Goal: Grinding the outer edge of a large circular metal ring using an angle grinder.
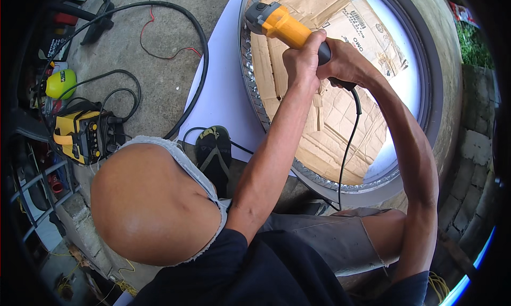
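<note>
A hand could pass over the cardboard (324, 141) between left forearm (274, 157) and dangling power cord (348, 142); the grey rim (434, 71) rings it, the bare knee (151, 199) blocks near left, the thick black cable (205, 50) far left

Power tool (287, 28) was orange-yellow, tool head (258, 18) grey, cord (348, 146) black. Cardboard (340, 130) was brown with black print. Ring (435, 87) was dark grey, sheet (215, 106) white. Boxy machine (80, 135) was yellow and black. Shorts (319, 242) were grey.

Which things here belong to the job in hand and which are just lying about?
Likely the job:
yellow power tool, held by left hand and right hand
power cord
round grey frame
cardboard inside

Apparently just lying about:
yellow-and-black machine
lime-green rounded object
red wire
</note>
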Action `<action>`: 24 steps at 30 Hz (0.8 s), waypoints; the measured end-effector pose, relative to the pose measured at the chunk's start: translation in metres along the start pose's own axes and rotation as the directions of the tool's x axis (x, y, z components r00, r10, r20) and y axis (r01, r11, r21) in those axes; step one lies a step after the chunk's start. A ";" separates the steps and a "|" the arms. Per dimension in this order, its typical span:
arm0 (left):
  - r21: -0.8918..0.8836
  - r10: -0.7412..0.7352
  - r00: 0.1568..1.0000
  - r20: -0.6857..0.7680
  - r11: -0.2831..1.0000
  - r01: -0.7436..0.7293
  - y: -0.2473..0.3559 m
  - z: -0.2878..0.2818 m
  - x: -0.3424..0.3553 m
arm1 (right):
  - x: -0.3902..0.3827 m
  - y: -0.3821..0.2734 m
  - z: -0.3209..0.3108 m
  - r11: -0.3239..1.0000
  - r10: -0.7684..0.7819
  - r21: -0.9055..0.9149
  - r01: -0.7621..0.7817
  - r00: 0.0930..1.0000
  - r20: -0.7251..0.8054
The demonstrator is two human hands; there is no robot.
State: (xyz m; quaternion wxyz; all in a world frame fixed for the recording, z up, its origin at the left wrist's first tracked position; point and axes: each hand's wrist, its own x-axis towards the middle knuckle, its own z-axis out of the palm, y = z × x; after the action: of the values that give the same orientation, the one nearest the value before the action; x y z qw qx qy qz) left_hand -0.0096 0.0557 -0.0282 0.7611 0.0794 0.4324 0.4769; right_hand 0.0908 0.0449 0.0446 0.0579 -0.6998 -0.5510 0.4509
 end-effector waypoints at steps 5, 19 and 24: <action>-0.021 0.025 1.000 -0.009 0.999 -0.025 0.000 0.003 -0.001 | -0.001 -0.001 -0.001 0.999 0.008 -0.049 -0.009 1.000 -0.017; 0.015 0.064 0.995 -0.074 0.998 -0.063 -0.008 0.005 -0.006 | -0.005 -0.001 -0.005 1.000 0.001 -0.032 0.000 0.999 0.036; -0.010 0.066 0.992 -0.104 0.998 -0.068 -0.015 0.004 -0.015 | -0.009 0.003 -0.003 0.994 -0.039 -0.105 0.043 0.998 0.044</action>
State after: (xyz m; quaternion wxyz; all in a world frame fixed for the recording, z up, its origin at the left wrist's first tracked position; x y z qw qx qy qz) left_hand 0.0002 0.0368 -0.0246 0.7218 0.0639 0.4650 0.5086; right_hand 0.0954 0.0376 0.0492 0.0186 -0.6809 -0.5894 0.4343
